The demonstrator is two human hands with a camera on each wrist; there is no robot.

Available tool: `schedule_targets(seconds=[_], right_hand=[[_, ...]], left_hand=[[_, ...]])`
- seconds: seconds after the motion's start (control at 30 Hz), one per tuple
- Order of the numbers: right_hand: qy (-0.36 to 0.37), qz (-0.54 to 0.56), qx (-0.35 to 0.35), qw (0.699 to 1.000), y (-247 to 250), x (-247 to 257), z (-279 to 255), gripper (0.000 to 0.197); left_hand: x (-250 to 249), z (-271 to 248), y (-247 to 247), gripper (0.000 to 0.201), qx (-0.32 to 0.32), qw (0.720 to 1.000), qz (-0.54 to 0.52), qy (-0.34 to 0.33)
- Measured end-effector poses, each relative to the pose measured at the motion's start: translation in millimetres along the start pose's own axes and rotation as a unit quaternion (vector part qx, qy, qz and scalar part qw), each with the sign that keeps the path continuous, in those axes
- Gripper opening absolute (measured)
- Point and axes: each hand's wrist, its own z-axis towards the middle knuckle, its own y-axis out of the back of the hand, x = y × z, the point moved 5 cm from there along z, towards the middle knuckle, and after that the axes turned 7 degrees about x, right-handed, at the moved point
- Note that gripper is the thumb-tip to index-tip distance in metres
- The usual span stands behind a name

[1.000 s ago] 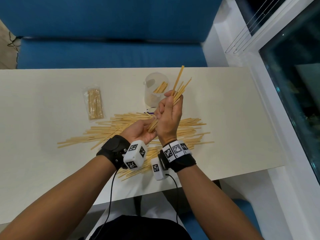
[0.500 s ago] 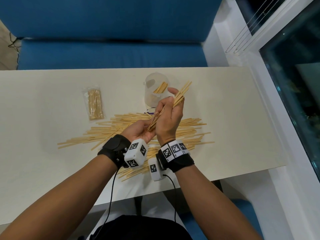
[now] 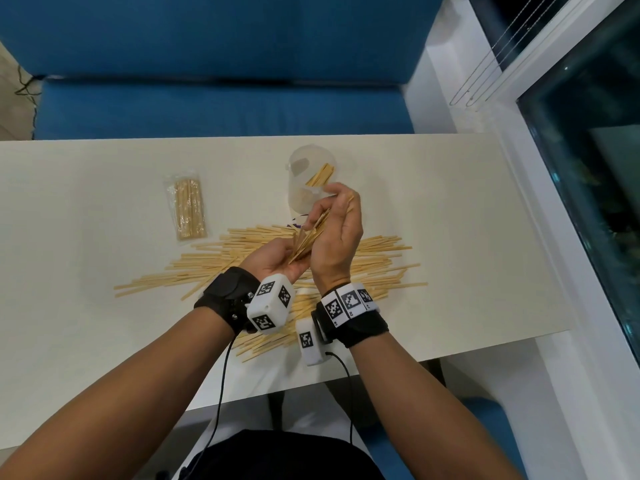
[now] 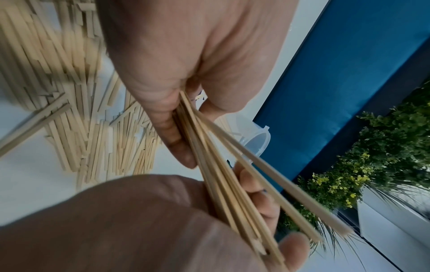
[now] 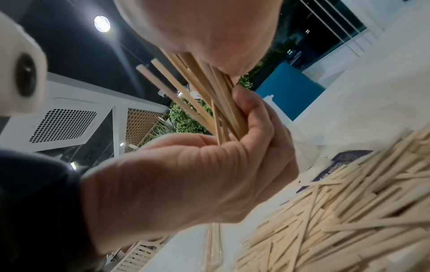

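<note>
— Where is the bunch of sticks [image 3: 309, 237] held?

— It is held above the table [image 3: 450, 220], between both hands, over the pile of loose sticks [image 3: 207, 265] that is spread across the middle of the tabletop. The bunch is tilted, with its upper ends leaned away toward the cup [image 3: 298, 181].

— How is the left hand [image 3: 277, 261] set?

— It is turned palm up. The lower ends of the bunch are cupped in it, and its fingers [image 5: 256, 117] are curled round them, as is seen from the right wrist.

— And the right hand [image 3: 337, 244]?

— It is raised on edge, just beside the left hand. The upper part of the bunch is pinched in its fingers [image 4: 174, 132]. In the left wrist view the sticks are seen fanned out below that grip.

— What else is seen on the table?

— The cup, of clear plastic, is stood just behind the hands, and a few sticks are leaned inside it. A wrapped packet of sticks [image 3: 188, 209] is laid flat to the left, apart from the pile. A blue sofa [image 3: 207, 109] is set along the far edge.
</note>
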Motion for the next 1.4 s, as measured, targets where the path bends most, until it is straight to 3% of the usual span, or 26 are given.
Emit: schedule_targets(seconds=[0.13,0.27,0.4,0.5,0.57,0.7,0.87,1.13,1.2,1.27,1.33,1.4], right_hand=[[0.006,0.015,-0.003,1.000,2.7,5.3,-2.4,0.031],[0.002,0.018,0.018,1.000,0.5,-1.8,-5.5,0.019],[0.011,0.009,0.078,0.997,-3.7,0.8,-11.9,0.022],[0.002,-0.009,0.140,0.990,-7.6,4.5,-12.7,0.031],[-0.020,-0.040,0.149,0.988,-7.9,-1.3,-10.6,0.034],[-0.068,-0.053,0.117,0.989,-4.0,-16.4,0.8,0.011],[-0.123,-0.011,0.067,0.990,-4.2,-18.0,35.2,0.012],[-0.068,0.106,0.018,0.992,-21.4,38.8,131.2,0.014],[-0.056,0.112,0.001,0.992,-25.8,40.8,152.3,0.016],[-0.050,0.097,-0.012,0.994,-29.5,32.0,166.6,0.020],[-0.058,0.073,-0.026,0.995,-32.4,15.0,173.9,0.021],[-0.070,0.039,-0.036,0.996,-33.8,-4.9,173.3,0.022]], left_hand=[[-0.3,2.4,5.8,0.039,-0.017,1.000,-0.025,0.005],[0.7,-0.7,3.3,0.028,-0.043,0.999,-0.015,0.002],[0.5,1.7,14.0,0.021,-0.094,0.995,-0.008,0.014],[-4.9,7.0,20.8,0.030,-0.139,0.990,-0.003,0.013],[-4.9,5.1,22.0,0.029,-0.126,0.992,0.004,0.017],[-1.9,4.9,21.0,0.027,-0.092,0.995,-0.013,0.019],[-7.1,5.4,1.8,0.020,-0.017,0.998,0.051,0.039],[-67.6,7.9,-27.2,0.018,-0.011,0.991,0.127,-0.045],[-86.9,9.4,-31.3,0.020,-0.038,0.977,0.193,-0.082],[-105.4,10.9,-33.1,0.022,-0.080,0.943,0.295,-0.131],[-120.5,13.5,-35.1,0.023,-0.126,0.877,0.432,-0.167],[-130.2,20.1,-35.1,0.037,-0.157,0.803,0.544,-0.187]])
